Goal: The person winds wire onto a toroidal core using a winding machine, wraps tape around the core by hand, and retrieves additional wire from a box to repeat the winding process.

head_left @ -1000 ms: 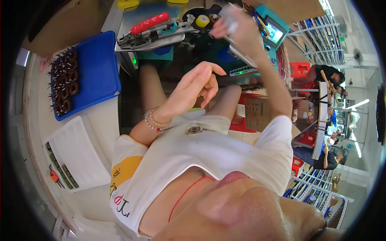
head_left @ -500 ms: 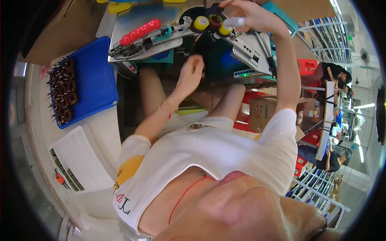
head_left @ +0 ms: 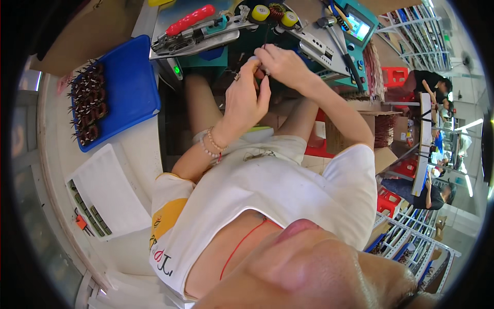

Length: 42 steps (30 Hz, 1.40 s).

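My two hands meet just in front of a coil-winding machine (head_left: 321,49). The fingers of my left hand (head_left: 243,100) are curled toward the other hand, its thumb raised; what they hold, if anything, is hidden. My right hand (head_left: 285,64) has its fingertips pinched together beside the left fingertips. A thin dark wire (head_left: 266,37) seems to run down from a copper-coloured ring coil (head_left: 277,11) to this pinch. The coil sits between yellow rollers (head_left: 260,13) on the machine, apart from both hands.
On the left, a blue tray (head_left: 131,98) bears rows of wound ring coils (head_left: 88,105). Nearer lies a white tray (head_left: 110,190). A red-handled clamp (head_left: 190,19) stands left of the rollers. At right are a hammer (head_left: 342,49), a control screen (head_left: 358,27) and a bundle of wires (head_left: 374,72).
My right hand has come down from the rollers to meet my left hand, which has turned and lifted slightly. The coil, hammer and screen now show uncovered. The whole view has shifted a little.
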Each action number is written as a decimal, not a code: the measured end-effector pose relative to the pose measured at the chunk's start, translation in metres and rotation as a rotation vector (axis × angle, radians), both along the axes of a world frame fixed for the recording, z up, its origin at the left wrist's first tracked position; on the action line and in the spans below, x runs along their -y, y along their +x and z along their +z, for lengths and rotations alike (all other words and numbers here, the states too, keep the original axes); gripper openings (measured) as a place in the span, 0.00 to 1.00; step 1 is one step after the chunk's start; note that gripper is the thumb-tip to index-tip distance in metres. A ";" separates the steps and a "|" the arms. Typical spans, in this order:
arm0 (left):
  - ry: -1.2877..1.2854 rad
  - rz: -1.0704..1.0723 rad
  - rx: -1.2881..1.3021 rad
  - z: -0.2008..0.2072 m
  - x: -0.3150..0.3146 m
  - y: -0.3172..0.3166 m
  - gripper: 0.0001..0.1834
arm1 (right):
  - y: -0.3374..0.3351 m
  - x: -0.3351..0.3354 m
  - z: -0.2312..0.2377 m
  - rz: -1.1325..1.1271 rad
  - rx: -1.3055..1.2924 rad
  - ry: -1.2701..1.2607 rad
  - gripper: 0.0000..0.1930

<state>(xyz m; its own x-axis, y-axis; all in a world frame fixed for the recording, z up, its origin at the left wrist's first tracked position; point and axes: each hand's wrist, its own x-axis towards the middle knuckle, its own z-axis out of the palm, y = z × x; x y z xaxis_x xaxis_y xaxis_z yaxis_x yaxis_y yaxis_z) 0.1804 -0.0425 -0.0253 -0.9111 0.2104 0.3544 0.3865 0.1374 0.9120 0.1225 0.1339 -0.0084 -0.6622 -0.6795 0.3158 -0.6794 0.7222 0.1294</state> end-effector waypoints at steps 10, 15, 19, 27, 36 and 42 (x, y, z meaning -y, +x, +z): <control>0.247 -0.140 -0.598 0.011 0.007 0.047 0.15 | -0.093 -0.027 0.123 -0.490 0.993 -1.098 0.13; 0.235 -0.148 -0.091 -0.019 0.005 0.036 0.11 | -0.157 -0.077 0.103 -0.529 1.275 -1.098 0.24; 0.223 -0.094 0.106 -0.050 -0.006 0.032 0.09 | -0.176 -0.061 0.102 -0.632 1.343 -0.964 0.19; 0.084 0.101 0.042 -0.092 -0.064 -0.068 0.17 | -0.080 -0.034 0.156 -0.291 0.582 -0.490 0.11; -0.013 -0.004 -0.058 -0.089 -0.029 -0.080 0.08 | 0.008 -0.044 0.030 -0.193 0.364 -0.289 0.15; 0.098 -0.023 0.017 0.020 -0.018 -0.034 0.14 | -0.014 -0.028 0.025 0.028 0.088 0.001 0.19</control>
<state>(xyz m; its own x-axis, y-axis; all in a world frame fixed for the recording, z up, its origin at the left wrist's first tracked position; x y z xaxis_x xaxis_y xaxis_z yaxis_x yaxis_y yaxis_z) 0.1467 -0.0245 -0.0054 -0.9126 0.1965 0.3585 0.3726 0.0387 0.9272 0.1088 0.1616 0.0163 -0.6680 -0.6987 0.2563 -0.7084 0.7025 0.0687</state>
